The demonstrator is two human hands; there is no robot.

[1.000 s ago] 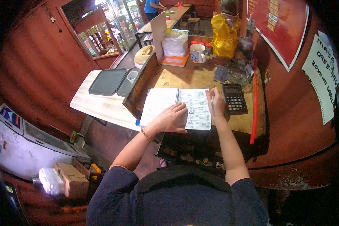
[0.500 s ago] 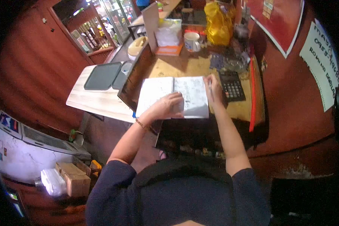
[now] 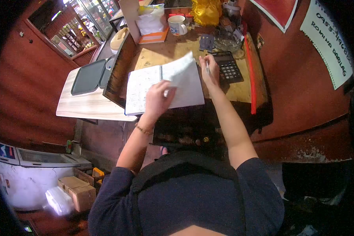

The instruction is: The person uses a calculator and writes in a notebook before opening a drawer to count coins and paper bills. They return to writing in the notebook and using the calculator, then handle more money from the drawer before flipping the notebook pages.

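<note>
An open spiral notebook (image 3: 139, 90) with handwriting lies on the wooden desk. My left hand (image 3: 158, 98), with a bracelet at the wrist, is closed on the lower part of a lifted notebook page (image 3: 180, 71). That sheet curls up from the right side, its corner raised. My right hand (image 3: 211, 72) is closed around a pen (image 3: 207, 68) just beyond the notebook's right edge. A black calculator (image 3: 230, 72) lies beside it on the right.
Behind the notebook stand a mug (image 3: 177, 26), a white plastic bag (image 3: 150, 21) and a yellow bag (image 3: 205, 12). An orange-and-white booklet (image 3: 153, 37) lies near the mug. A red strip (image 3: 251, 78) runs along the desk's right side. Left is a table with a dark tray (image 3: 88, 77).
My left hand has gone from lying flat across the notebook to raising a page. My right hand still holds the pen. The camera view has shifted, so the desk appears higher and further left.
</note>
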